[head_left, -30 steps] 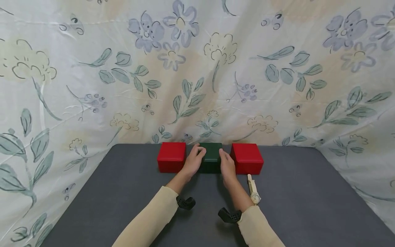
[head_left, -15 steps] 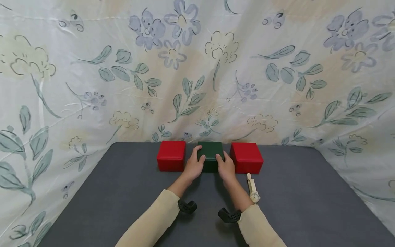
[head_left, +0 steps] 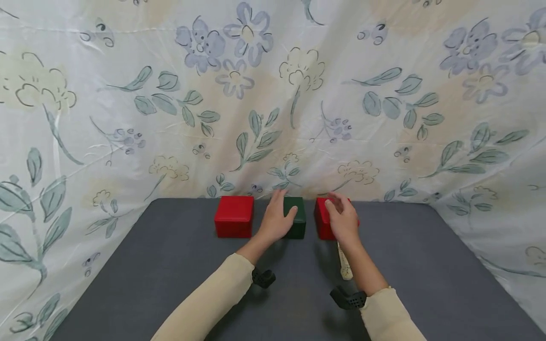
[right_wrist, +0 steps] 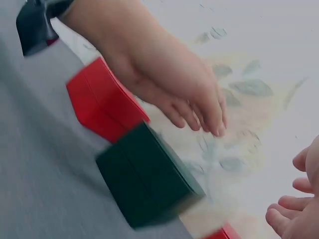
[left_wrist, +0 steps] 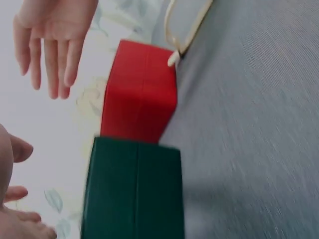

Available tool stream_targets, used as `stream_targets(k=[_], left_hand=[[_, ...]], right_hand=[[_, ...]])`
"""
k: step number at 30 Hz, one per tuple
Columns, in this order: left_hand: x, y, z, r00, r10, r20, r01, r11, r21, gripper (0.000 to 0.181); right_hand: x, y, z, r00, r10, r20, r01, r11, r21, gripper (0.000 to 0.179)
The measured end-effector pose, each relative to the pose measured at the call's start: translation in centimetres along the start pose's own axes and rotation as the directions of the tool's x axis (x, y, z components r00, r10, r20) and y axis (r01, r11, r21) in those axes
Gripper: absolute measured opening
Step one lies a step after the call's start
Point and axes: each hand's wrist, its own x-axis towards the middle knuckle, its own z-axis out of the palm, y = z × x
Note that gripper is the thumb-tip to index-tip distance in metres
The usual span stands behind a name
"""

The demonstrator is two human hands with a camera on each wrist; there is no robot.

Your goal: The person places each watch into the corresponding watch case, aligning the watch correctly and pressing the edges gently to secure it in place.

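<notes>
A dark green lidded box stands between two red boxes at the table's back. My left hand hovers over its left side with the fingers loosely extended and the thumb apart, and hides part of it. Further right, my right hand overlaps the right red box in the head view, fingers relaxed and holding nothing. Both hands appear raised above the green box in the right wrist view. The left red box has no hand near it. All lids look closed.
A cream-strapped wristwatch lies in front of the right red box, partly hidden by the right forearm. The dark grey tabletop ends at a floral cloth behind the boxes. Each wrist wears a black camera mount.
Both hands have let go of the green box, which stays in place. The right hand has moved right, in front of the right red box; the left has lifted, its fingers opening.
</notes>
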Motion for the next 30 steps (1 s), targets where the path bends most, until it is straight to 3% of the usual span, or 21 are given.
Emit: stream_targets(k=[9, 12, 16, 20, 22, 25, 30], left_hand=[[0.3, 3.3, 3.9, 0.988, 0.081, 0.130, -0.086, 0.996, 0.034, 0.058], [0.4, 3.8, 5.6, 0.981, 0.055, 0.188, -0.069, 0.995, 0.069, 0.065], [0.5, 4.0, 7.9, 0.969, -0.060, 0.240, 0.035, 0.994, 0.104, 0.079], [0.4, 3.6, 9.6, 0.963, -0.154, 0.223, 0.145, 0.988, 0.057, 0.089], [0.4, 3.4, 10.1, 0.969, -0.152, 0.196, 0.147, 0.988, 0.040, 0.091], [0.5, 3.3, 10.7, 0.979, -0.134, 0.151, 0.122, 0.989, 0.085, 0.089], [0.7, 3.5, 11.1, 0.984, -0.126, 0.123, 0.111, 0.986, 0.121, 0.085]], right_hand=[[0.3, 2.9, -3.4, 0.990, 0.043, -0.132, -0.055, 0.995, -0.084, 0.041], [0.5, 4.2, -3.8, 0.988, 0.056, -0.146, -0.073, 0.991, -0.109, 0.041], [0.7, 6.1, -4.2, 0.989, 0.102, -0.108, -0.115, 0.985, -0.127, 0.047], [0.7, 7.8, -4.4, 0.988, 0.153, -0.011, -0.153, 0.982, -0.108, 0.060], [0.6, 8.4, -4.5, 0.986, 0.163, 0.023, -0.160, 0.982, -0.096, 0.068], [0.6, 9.2, -4.7, 0.987, 0.156, 0.044, -0.150, 0.983, -0.109, 0.078], [0.7, 10.3, -5.3, 0.993, 0.087, 0.075, -0.075, 0.986, -0.151, 0.085]])
